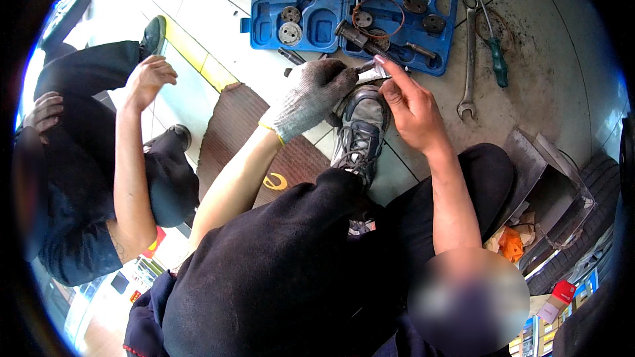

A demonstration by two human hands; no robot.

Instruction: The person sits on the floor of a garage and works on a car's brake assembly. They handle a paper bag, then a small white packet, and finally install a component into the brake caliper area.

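Note:
My left hand [309, 96], in a dirty white knit glove, is closed around a small dark metal piece [364, 66] whose end sticks out past the fingers. The rest of it is hidden by the glove. Bare and with the index finger stretched out, my right hand [417, 112] brings that fingertip to the end of the piece; its thumb is apart. Both hands are above a grey sneaker [359, 132]. Just beyond them lies an open blue tool case [324, 30] with several round metal discs [290, 33]. A dark metal spindle [354, 34] rests across the case.
To the right on the tiles lie a combination wrench [469, 59] and a green-handled screwdriver [497, 63]. A metal box [529, 178] and a tire [582, 225] stand at the right. Brown cardboard [231, 132] covers floor at left, where another person [86, 178] sits close by.

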